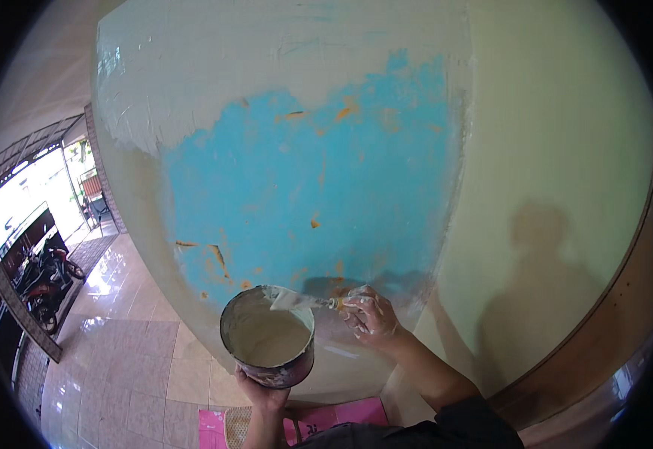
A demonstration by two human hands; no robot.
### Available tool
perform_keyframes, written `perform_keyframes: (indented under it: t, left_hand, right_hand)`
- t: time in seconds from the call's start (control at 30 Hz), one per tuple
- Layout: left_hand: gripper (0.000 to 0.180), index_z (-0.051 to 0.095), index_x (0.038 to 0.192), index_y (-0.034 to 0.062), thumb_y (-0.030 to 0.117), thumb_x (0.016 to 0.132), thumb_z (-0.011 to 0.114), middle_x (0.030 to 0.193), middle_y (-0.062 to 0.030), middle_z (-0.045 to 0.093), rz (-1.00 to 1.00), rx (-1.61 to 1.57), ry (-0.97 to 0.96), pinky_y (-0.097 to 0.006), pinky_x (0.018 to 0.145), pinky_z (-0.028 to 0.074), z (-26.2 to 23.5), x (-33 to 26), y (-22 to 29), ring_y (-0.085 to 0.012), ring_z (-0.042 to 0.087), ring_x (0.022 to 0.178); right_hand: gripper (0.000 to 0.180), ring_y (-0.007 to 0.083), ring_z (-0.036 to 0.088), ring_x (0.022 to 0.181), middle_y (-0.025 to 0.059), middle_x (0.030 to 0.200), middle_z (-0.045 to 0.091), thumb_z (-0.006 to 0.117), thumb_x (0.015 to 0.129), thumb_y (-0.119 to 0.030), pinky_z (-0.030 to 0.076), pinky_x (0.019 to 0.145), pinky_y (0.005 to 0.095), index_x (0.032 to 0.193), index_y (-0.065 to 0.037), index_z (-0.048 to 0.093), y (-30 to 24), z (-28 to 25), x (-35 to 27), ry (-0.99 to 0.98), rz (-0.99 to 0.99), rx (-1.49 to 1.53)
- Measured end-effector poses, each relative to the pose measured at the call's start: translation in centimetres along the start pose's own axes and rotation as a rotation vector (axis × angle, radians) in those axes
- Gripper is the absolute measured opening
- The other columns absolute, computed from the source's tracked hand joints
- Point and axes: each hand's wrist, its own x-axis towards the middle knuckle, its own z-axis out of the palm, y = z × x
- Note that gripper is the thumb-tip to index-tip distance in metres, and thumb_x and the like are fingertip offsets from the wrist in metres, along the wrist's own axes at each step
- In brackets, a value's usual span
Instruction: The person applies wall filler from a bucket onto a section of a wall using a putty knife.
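Note:
My left hand (262, 392) is wrapped around the underside of a round bucket (299, 367), holding it up in front of the wall. Off-white, paste-like filler (270, 338) lies inside, and smears of it coat the inner wall. In my right hand (375, 320) is a putty knife (293, 301), its blade pointing left over the bucket's far rim. Pale paste covers the blade and spots my right fingers. Beyond them stands a wall with a blue patch (319, 187) marked by orange-brown chips. Dull whitish coating (192, 67) surrounds the patch above and at the left.
A pale green wall (551, 135) adjoins at the right, with my shadow on it. Below the bucket lies a pink sheet (349, 413) beside a woven tan item (237, 426). Shiny floor tiles (124, 329) stretch left toward parked motorcycles (46, 280) and a bright opening.

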Motion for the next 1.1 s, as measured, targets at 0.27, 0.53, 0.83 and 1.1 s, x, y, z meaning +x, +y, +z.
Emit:
perform_keyframes:
  t: [0.27, 0.53, 0.83, 1.1]
  left_hand:
    - [0.059, 0.047, 0.138, 0.009, 0.047, 0.094, 0.039, 0.143, -0.0138, 0.048, 0.039, 0.066, -0.037, -0.051, 0.111, 0.036, -0.2, 0.0, 0.2, -0.0333, 0.045, 0.132]
    - [0.061, 0.047, 0.138, 0.0097, 0.049, 0.092, 0.042, 0.143, -0.0124, 0.048, -0.028, 0.046, 0.077, -0.052, 0.111, 0.035, -2.6, -0.2, 1.4, -0.0336, 0.044, 0.132]
    - [0.065, 0.044, 0.142, 0.0107, 0.053, 0.093, 0.037, 0.147, -0.0146, 0.043, 0.006, -0.004, 0.162, -0.056, 0.112, 0.033, -3.3, 0.2, 1.6, -0.0374, 0.04, 0.135]
    - [0.064, 0.044, 0.142, 0.0111, 0.052, 0.093, 0.038, 0.146, -0.015, 0.044, -0.016, 0.049, 0.099, -0.056, 0.111, 0.034, -2.7, 1.1, 1.2, -0.0369, 0.042, 0.134]
  right_hand:
    - [0.037, 0.0313, 0.061, 0.066, 0.0186, 0.09, 0.06, 0.057, 0.095, -0.016, 0.051, 0.061, 0.0372, 0.124, 0.0, 0.041, 4.2, -4.6, 6.4, 0.462, 0.27, -0.112]
    - [0.039, 0.0414, 0.063, 0.08, 0.0204, 0.096, 0.063, 0.055, 0.096, -0.019, 0.05, 0.07, 0.0471, 0.13, -0.009, 0.04, 9.1, -14.8, 18.1, 0.682, 0.329, -0.423]
    - [0.037, 0.0446, 0.063, 0.068, 0.0221, 0.078, 0.065, 0.051, 0.097, -0.03, 0.049, 0.063, 0.0535, 0.127, -0.012, 0.04, 10.9, -14.2, 16.3, 0.371, 0.583, -0.947]
    - [0.035, 0.0453, 0.063, 0.072, 0.0248, 0.085, 0.065, 0.054, 0.096, -0.024, 0.049, 0.065, 0.0535, 0.125, -0.011, 0.041, 9.2, -14.7, 14.0, 0.6, 0.431, -0.587]
